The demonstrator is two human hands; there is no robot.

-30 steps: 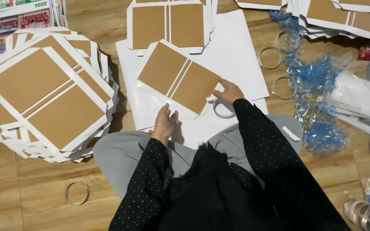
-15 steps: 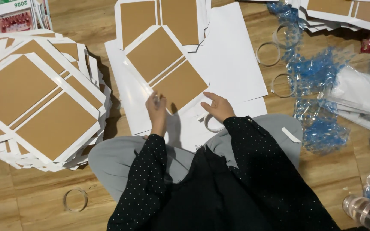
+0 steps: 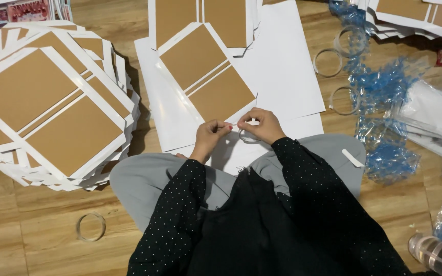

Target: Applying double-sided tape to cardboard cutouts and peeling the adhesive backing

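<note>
Tape being drawn off the roll

Hands close together over the lap, just below the near corner of the brown board panel (image 3: 206, 76) lying on white sheets (image 3: 282, 76) on the wooden floor (image 3: 37, 235). Left hand (image 3: 210, 137) pinched narrow on what looks like the free end of a thin strip. Right hand (image 3: 260, 124) curled around a clear tape roll (image 3: 249, 136), holding it. Probably mid-pull, with the strip not yet stuck to the panel. Next move calls for keeping the strip taut and lining it up along the panel's white edge. Stack of finished panels (image 3: 52, 107) at left, spent tape rings (image 3: 345, 100) at right
</note>
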